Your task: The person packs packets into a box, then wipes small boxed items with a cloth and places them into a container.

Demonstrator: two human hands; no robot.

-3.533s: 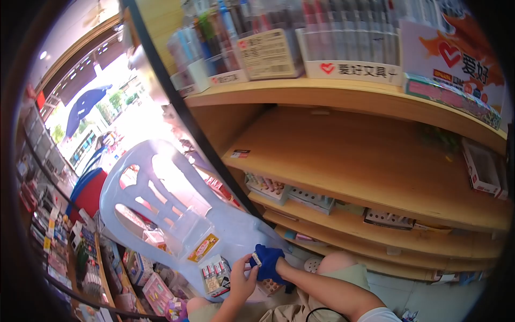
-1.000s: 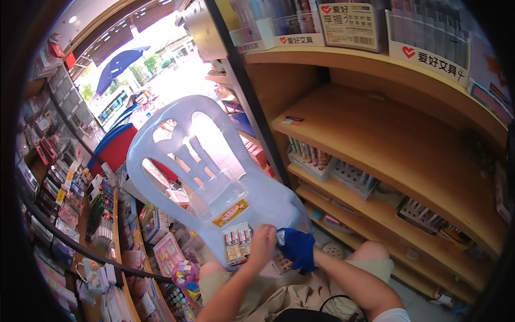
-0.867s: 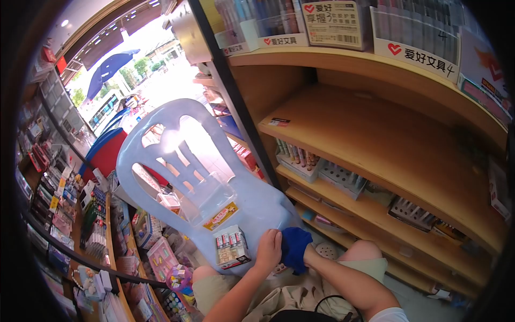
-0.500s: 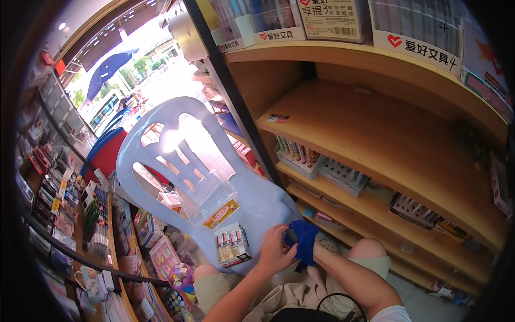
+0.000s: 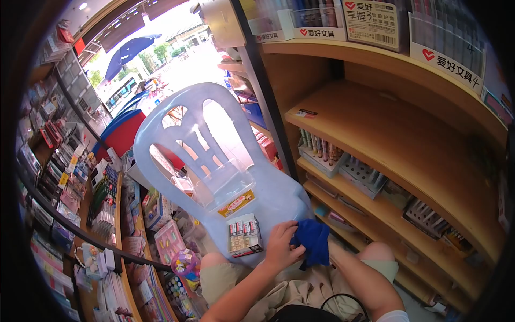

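Observation:
In the head view, a blue cloth [image 5: 315,242] hangs over my right hand in front of my lap. The cloth hides the fingers of that hand; only its wrist and forearm show. My left hand [image 5: 280,248] is at the cloth's left edge, fingers curled and thumb bent toward them. A dark bit shows between its fingertips and the cloth, too small to name. Just left of my hands, a small open box [image 5: 244,236] of erasers or similar small blocks sits on the light blue plastic chair [image 5: 279,196]. Behind it stands a clear plastic bin [image 5: 228,188] with a yellow-red label.
Wooden shelves [image 5: 375,126] rise on the right, holding pen trays [image 5: 320,153] and boxed pens [image 5: 450,48]. Stationery racks [image 5: 107,214] line the left side. A purple basket [image 5: 186,263] is close to my left knee. A bright doorway opens beyond the chair.
The view has turned, so the chair and shelves appear further right. The blue cloth has spread lower and now covers most of the dark object seen earlier at my left fingers.

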